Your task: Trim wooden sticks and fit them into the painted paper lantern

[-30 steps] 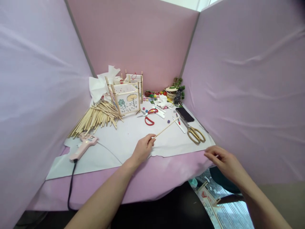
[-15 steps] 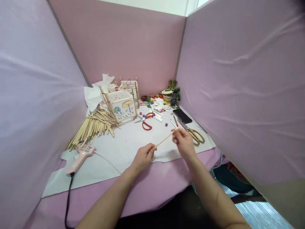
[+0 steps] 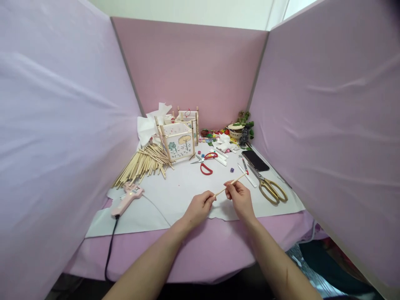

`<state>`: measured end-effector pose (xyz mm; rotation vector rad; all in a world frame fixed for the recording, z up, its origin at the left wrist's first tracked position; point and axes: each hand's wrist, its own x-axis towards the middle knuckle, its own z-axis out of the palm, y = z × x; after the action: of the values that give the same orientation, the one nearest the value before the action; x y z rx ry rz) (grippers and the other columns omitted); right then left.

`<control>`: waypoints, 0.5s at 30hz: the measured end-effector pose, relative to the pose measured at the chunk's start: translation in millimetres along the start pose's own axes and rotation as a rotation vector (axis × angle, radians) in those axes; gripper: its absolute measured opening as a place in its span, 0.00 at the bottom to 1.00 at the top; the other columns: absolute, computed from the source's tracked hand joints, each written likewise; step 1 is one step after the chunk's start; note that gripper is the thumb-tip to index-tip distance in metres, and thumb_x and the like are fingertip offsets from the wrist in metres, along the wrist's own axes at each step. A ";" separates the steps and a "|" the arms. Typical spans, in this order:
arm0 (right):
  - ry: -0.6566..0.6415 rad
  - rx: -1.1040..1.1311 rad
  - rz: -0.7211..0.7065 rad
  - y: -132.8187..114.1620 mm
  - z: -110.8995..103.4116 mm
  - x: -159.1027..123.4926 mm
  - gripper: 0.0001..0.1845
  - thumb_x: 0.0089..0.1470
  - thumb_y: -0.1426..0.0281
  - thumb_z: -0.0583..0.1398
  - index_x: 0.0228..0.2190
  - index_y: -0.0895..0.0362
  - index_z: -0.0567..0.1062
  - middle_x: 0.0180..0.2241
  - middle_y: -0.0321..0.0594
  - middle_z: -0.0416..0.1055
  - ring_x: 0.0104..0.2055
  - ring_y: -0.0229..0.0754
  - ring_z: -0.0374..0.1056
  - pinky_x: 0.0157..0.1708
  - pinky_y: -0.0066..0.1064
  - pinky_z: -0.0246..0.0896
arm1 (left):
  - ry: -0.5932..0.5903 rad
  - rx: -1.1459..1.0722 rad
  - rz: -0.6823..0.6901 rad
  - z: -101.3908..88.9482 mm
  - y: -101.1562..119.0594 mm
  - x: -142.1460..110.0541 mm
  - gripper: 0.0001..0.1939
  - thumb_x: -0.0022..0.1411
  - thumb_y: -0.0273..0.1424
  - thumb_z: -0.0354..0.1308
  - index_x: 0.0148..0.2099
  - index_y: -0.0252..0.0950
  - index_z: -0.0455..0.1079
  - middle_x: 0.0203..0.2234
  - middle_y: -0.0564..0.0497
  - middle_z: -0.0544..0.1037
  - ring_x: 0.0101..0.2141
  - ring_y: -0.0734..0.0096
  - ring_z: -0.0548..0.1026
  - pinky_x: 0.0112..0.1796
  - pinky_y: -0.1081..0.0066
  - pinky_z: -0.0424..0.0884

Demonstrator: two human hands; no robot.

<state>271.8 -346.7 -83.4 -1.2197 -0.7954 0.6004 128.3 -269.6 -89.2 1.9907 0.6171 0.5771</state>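
Note:
A thin wooden stick (image 3: 239, 178) slants up to the right between my two hands, above the white sheet. My left hand (image 3: 200, 206) is closed on its lower end. The fingers of my right hand (image 3: 240, 199) pinch it further along, and its far end sticks out past them. Close by on the right lie gold-handled scissors (image 3: 271, 191) and a white pen (image 3: 250, 180). Red-handled scissors (image 3: 206, 161) lie open beyond my left hand.
A heap of wooden sticks (image 3: 143, 162) lies at the left, with a pink glue gun (image 3: 127, 201) and its black cord in front. Behind stands a box-shaped frame with printed trees (image 3: 178, 146). A black phone (image 3: 255, 160) rests at the right. Fabric walls enclose three sides.
My right hand has slid down the stick towards my left hand, leaving the far end exposed. The camera view has turned left, so everything on the table appears further right.

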 end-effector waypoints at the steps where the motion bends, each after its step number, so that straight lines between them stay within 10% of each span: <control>1: -0.016 0.003 0.006 1.0 -1.1 1.7 0.12 0.56 0.61 0.58 0.32 0.57 0.73 0.21 0.33 0.64 0.22 0.34 0.58 0.24 0.28 0.54 | 0.001 -0.003 -0.008 -0.7 0.0 0.1 0.12 0.64 0.35 0.46 0.35 0.36 0.68 0.20 0.56 0.66 0.22 0.75 0.61 0.27 0.74 0.58; 15: -0.026 0.060 -0.002 11.9 -6.4 5.3 0.14 0.57 0.61 0.54 0.32 0.57 0.74 0.22 0.35 0.66 0.22 0.33 0.57 0.22 0.27 0.51 | -0.003 0.011 -0.036 4.5 -3.8 1.4 0.13 0.63 0.35 0.46 0.38 0.35 0.70 0.19 0.56 0.65 0.21 0.76 0.61 0.26 0.74 0.59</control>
<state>280.2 -343.4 -94.7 -1.1582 -0.7946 0.6350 131.5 -269.9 -94.4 1.9861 0.6542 0.5504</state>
